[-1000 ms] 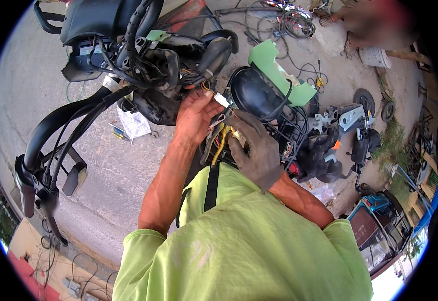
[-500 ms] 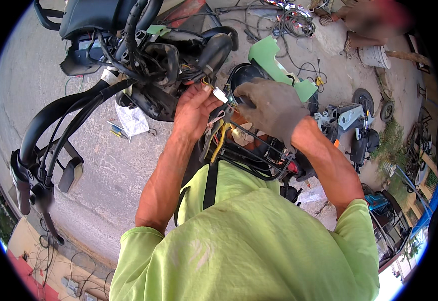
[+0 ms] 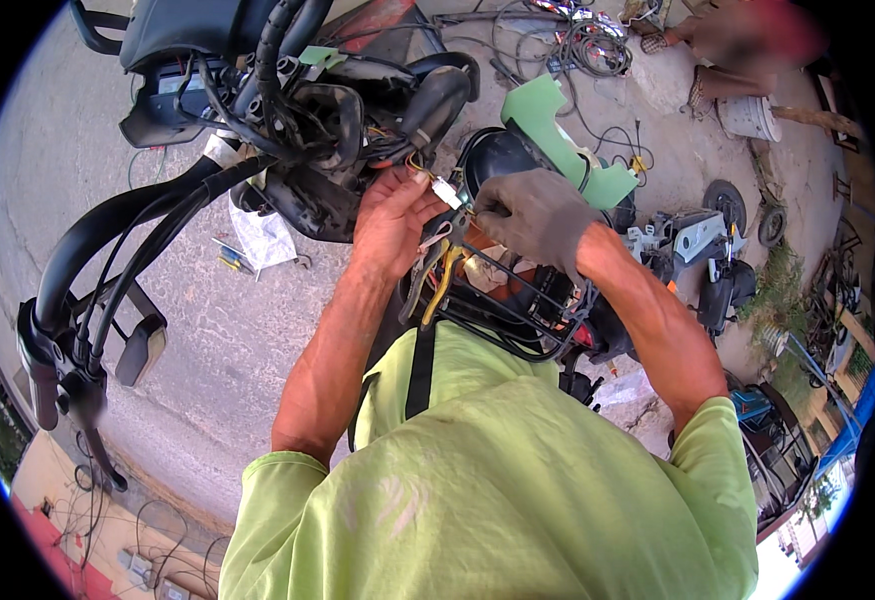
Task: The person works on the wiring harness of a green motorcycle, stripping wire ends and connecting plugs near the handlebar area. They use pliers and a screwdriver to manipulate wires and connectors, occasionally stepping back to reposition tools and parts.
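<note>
Bare, my left hand [image 3: 394, 215] pinches a white plastic wire connector [image 3: 446, 192], with thin yellow and dark wires running up from it. Just to its right is my right hand [image 3: 537, 215] in a grey-brown work glove. Its fingers are curled in at the connector's lower end, and whatever they grip is hidden. Below the connector, pliers with yellow handles [image 3: 442, 285] stand at the edge of a black metal rack [image 3: 522, 315]. Beyond my left hand lies the stripped front of a scooter [image 3: 332, 130] with exposed wiring.
A black handlebar [image 3: 57, 290] with a mirror curves along the left. Light green body panels [image 3: 542, 120] lie past my right hand. On the concrete are a screwdriver [image 3: 230, 255], a plastic bag [image 3: 260, 235] and coiled cables [image 3: 597, 50]. Another person [image 3: 732, 75] sits at the far right.
My right hand has drawn its fingers in and shifted slightly down and left, close to the connector. My left hand keeps its pinch and has moved slightly right.
</note>
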Tool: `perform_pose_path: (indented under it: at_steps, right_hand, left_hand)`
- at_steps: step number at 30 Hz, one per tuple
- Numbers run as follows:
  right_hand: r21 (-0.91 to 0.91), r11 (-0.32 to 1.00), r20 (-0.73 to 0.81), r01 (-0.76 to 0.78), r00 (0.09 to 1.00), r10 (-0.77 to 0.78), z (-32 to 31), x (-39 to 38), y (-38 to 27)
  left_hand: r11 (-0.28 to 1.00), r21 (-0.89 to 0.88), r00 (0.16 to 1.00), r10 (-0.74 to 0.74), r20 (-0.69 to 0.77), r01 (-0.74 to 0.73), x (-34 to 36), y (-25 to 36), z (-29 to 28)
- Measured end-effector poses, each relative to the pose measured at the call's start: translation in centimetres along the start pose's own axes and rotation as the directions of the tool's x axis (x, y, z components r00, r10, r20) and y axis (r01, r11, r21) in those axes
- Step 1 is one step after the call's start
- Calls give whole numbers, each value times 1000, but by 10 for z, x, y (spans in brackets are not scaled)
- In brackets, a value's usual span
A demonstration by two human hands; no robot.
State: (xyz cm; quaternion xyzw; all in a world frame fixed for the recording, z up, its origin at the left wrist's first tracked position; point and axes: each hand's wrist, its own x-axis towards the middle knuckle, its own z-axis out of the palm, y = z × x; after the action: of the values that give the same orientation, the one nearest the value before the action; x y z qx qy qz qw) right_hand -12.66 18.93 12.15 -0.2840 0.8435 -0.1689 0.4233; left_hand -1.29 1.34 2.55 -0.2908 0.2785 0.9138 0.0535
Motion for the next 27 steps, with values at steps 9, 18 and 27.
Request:
perform_pose_path:
  at_steps: [9, 18, 27]
  right_hand:
    - [226, 974, -10, 11, 1000, -9, 2, 0, 6]
    - [259, 965, -84, -33, 995, 57, 2, -10, -7]
    - [71, 996, -221, -63, 972, 77, 19, -22, -18]
  left_hand:
    - [997, -72, 1000, -2, 19, 3, 1, -5, -3]
    - [999, -44, 1000, 12, 22, -11, 2, -6, 1]
    - [1000, -22, 999, -8, 40, 9, -2, -6, -1]
